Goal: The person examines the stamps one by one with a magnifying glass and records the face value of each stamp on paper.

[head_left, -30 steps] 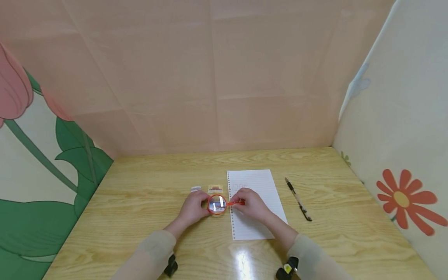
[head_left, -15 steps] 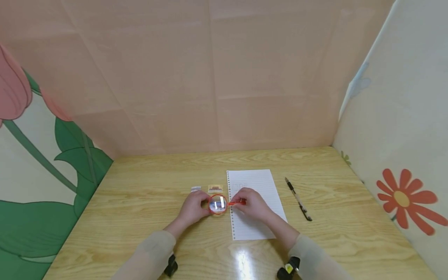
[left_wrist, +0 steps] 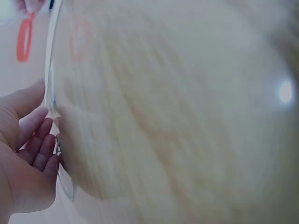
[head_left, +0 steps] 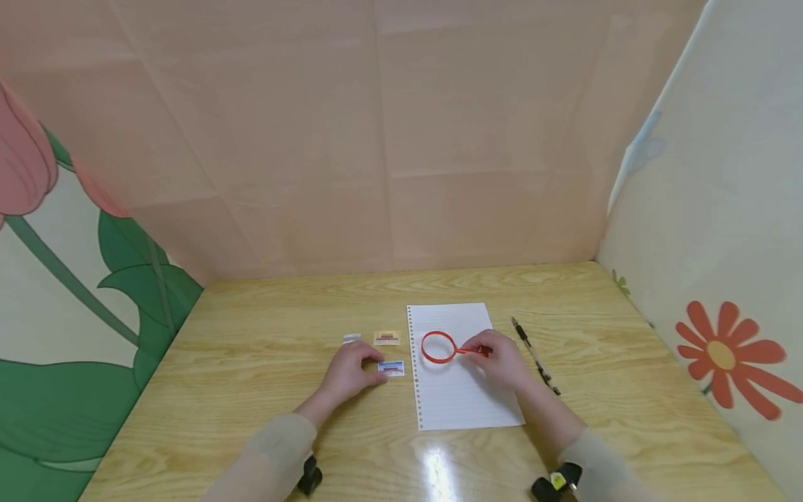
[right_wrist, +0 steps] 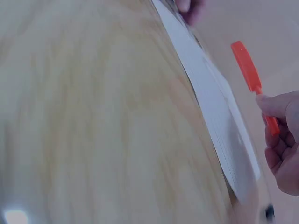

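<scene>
My right hand (head_left: 500,359) pinches the handle of a red-rimmed magnifying glass (head_left: 456,355). In the head view its round lens overlaps the lined sheet of paper (head_left: 452,404). The right wrist view shows the red magnifying glass (right_wrist: 246,66) edge-on, with thumb and fingers around the handle. My left hand (head_left: 350,370) is at the left end of a small blue-and-white stamp (head_left: 392,369), thumb and forefinger at its edges. In the left wrist view the left hand (left_wrist: 28,144) has curled fingers, and the stamp is hard to make out.
Behind the blue stamp lies a yellowish stamp (head_left: 387,338). Another small pale piece (head_left: 351,338) sits just beyond the left hand. A black pen (head_left: 533,355) lies right of the paper on the wooden table (head_left: 251,369). Walls close off the back and both sides.
My right hand has carried the magnifying glass rightward, from over the blue stamp to over the paper, uncovering the stamp. The left hand has stayed in place.
</scene>
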Tool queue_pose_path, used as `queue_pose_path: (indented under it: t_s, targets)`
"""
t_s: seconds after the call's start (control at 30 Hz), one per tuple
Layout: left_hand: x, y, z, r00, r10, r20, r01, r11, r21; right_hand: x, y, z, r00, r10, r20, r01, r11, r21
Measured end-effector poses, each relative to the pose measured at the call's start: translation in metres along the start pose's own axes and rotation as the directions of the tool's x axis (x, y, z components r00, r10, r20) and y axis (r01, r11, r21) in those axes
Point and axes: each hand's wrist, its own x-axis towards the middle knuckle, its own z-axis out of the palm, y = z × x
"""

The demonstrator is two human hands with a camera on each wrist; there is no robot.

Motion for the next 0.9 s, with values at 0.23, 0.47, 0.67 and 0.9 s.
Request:
queue_pose_path:
  t_s: [0.23, 0.47, 0.67, 0.9]
  targets:
    - [0.0, 0.015, 0.005, 1.0, -0.01, -0.02, 0.008, 0.997, -0.082, -0.013, 0.022, -0.042, 0.993, 0.091, -0.071, -0.094, 0.994, -0.052]
    - [-0.001, 0.038, 0.021, 0.998, 0.062, 0.014, -0.06, 0.987, -0.146, -0.024, 0.04, -0.081, 0.981, 0.143, -0.131, -0.16, 0.98, -0.123]
    - [-0.002, 0.056, 0.031, 0.996, 0.062, 0.068, -0.054, 0.991, -0.12, -0.035, 0.058, -0.106, 0.967, 0.178, -0.183, -0.207, 0.965, -0.158]
    - [-0.002, 0.069, 0.045, 0.991, 0.098, 0.091, -0.085, 0.987, -0.139, -0.049, 0.075, -0.128, 0.947, 0.234, -0.222, -0.274, 0.946, -0.172]
